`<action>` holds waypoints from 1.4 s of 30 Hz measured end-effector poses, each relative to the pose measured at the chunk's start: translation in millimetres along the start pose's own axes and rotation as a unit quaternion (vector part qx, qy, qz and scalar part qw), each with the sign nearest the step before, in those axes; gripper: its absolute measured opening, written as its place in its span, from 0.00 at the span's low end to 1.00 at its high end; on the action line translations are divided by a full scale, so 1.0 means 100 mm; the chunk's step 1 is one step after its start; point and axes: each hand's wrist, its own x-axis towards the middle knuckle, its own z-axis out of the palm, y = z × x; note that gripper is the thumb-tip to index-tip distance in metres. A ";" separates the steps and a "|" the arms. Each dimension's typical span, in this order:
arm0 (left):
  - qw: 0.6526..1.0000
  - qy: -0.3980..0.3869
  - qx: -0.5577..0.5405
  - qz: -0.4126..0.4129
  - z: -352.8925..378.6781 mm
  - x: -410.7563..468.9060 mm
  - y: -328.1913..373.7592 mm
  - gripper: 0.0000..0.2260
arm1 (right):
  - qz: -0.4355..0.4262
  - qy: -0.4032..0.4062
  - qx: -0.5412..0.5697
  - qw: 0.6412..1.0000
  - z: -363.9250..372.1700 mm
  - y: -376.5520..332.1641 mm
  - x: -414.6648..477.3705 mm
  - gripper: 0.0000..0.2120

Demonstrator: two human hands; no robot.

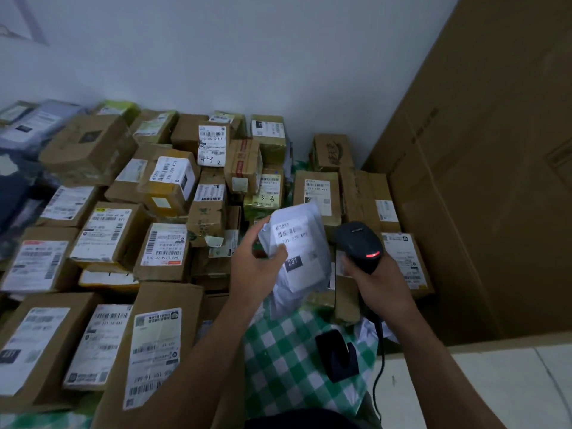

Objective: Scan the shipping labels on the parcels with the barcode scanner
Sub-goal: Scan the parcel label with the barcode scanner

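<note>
Left hand grips white mailer; right hand grips scanner

The scene was dim and carried a cool, bluish cast, with soft, even light that left no hard shadows on the wall. The brightest patch was the pale tiled surface at lower right. A small red light glowed on the barcode scanner. Print on the white mailer and the central parcels was fairly sharp, while those at the left edge were smeared and soft. The wide lens bowed the tall cardboard sheet at the right, and the forearms sat in shade.
</note>
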 end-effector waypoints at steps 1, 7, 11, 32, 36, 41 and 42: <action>1.000 0.008 0.000 0.003 0.00 0.04 0.00 0.23 | 0.006 -0.020 -0.012 1.000 -0.01 -0.06 -0.02 0.02; 0.999 0.030 -0.021 0.000 0.00 0.20 -0.08 0.24 | 0.038 -0.155 0.026 0.987 0.07 -0.39 -0.12 0.09; 0.999 0.053 0.005 0.014 0.00 0.22 -0.21 0.25 | 0.048 -0.190 0.003 0.981 0.12 -0.48 -0.11 0.09; 0.998 0.068 0.005 0.016 0.01 0.15 -0.40 0.26 | 0.060 -0.229 -0.028 0.971 0.13 -0.54 -0.19 0.13; 0.997 0.068 0.017 0.016 0.00 0.17 -0.44 0.25 | 0.058 -0.236 -0.012 0.970 0.11 -0.54 -0.19 0.13; 0.996 0.053 -0.034 -0.059 0.03 0.08 -0.43 0.25 | 0.069 -0.200 -0.002 0.977 -0.02 -0.46 -0.14 0.09; 0.995 0.044 -0.042 -0.080 0.06 0.05 -0.45 0.26 | 0.073 -0.185 -0.003 0.980 -0.06 -0.42 -0.12 0.09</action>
